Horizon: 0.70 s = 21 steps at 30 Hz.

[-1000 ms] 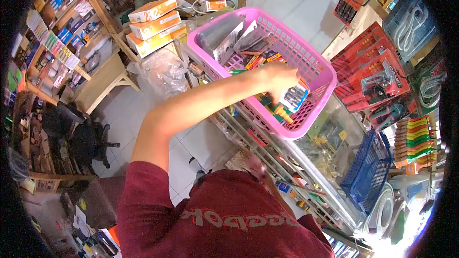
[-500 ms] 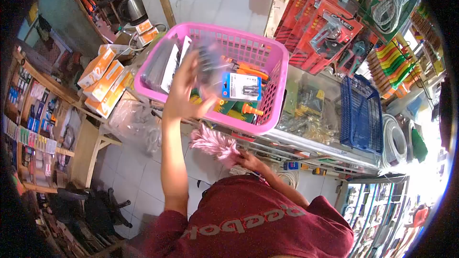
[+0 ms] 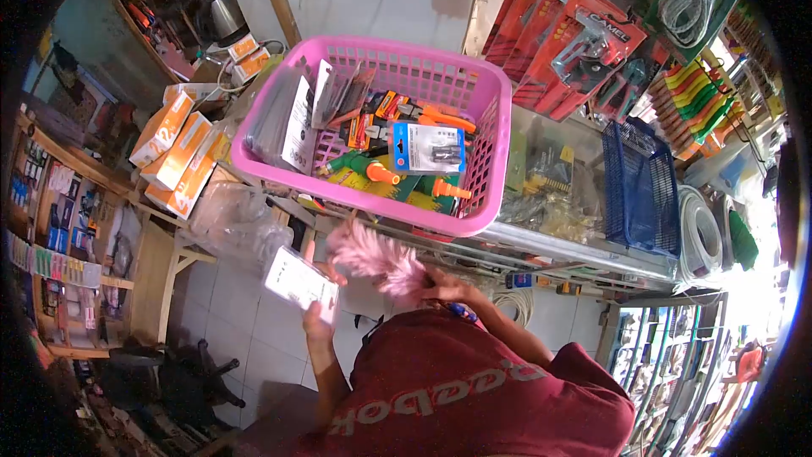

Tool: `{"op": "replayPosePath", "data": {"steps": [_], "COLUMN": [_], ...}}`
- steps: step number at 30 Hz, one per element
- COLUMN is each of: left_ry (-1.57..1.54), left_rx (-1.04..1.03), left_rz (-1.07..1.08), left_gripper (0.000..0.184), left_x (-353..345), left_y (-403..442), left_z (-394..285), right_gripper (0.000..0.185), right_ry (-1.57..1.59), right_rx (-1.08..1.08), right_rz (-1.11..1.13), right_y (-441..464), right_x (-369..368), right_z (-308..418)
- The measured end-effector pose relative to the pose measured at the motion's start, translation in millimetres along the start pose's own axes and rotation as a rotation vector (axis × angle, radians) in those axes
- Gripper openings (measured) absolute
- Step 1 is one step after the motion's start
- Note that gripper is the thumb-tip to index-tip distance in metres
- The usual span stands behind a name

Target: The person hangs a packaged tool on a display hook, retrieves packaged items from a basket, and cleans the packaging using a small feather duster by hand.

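My left hand [image 3: 321, 313] grips a white card pack [image 3: 298, 281] by its edge, below the pink basket and off to the left. In my right hand [image 3: 448, 288] is a fluffy pink duster [image 3: 381, 258], its head pointing left beneath the basket's near side. The pink basket [image 3: 372, 206] stands on the glass counter. Inside it, a blue-and-white blister pack [image 3: 429, 149] lies on top of green-and-orange nozzles [image 3: 365, 167] and orange-handled tools [image 3: 447, 119]. Clear packs with white cards [image 3: 296, 123] stand at its left end.
A blue basket [image 3: 640, 190] sits on the glass counter [image 3: 541, 241]. Red carded tools [image 3: 575, 42] hang at the upper right. Orange-and-white boxes [image 3: 182, 165] and a crumpled plastic bag [image 3: 235, 220] are at the left. A black chair [image 3: 173, 385] stands on the tiled floor.
My left hand has come out of the basket and down to the left with the white card pack. The duster and my right hand stay below the basket. The view has shifted since the oldest frame.
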<state>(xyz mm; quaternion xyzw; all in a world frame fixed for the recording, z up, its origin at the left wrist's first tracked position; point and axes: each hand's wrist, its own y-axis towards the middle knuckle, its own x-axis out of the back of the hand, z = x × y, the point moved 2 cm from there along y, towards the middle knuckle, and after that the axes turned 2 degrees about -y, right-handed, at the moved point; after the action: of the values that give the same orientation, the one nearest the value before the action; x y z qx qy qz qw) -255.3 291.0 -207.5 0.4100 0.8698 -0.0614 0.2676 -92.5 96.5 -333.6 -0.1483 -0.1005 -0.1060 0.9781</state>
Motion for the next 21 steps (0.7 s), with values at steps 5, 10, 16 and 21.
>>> {"op": "replayPosePath", "data": {"steps": [5, 10, 16, 21], "left_ry": [0.070, 0.173, -0.436, -0.449], "left_rx": [-0.016, -0.020, 0.150, -0.049], "left_rz": [-0.244, -0.149, 0.166, 0.021], "left_gripper": [0.070, 0.061, 0.075, 0.080], "left_x": [24.6, 11.6, -25.8, -19.1], "left_y": [-16.0, -3.7, 4.2, -1.5], "left_z": [35.0, 25.3, 8.1, 29.3], "right_gripper": [0.045, 0.060, 0.060, 0.049], "right_ry": [-0.047, -0.282, -0.551, -0.582], "right_rx": [-0.162, -0.086, 0.253, 0.533], "right_rz": [0.203, -0.205, -0.163, -0.315], "right_y": [0.4, -21.3, -24.6, -24.3], "right_x": [-3.3, -6.8, -21.7, -26.7], "right_z": [34.9, 8.4, -3.2, 50.3]}}
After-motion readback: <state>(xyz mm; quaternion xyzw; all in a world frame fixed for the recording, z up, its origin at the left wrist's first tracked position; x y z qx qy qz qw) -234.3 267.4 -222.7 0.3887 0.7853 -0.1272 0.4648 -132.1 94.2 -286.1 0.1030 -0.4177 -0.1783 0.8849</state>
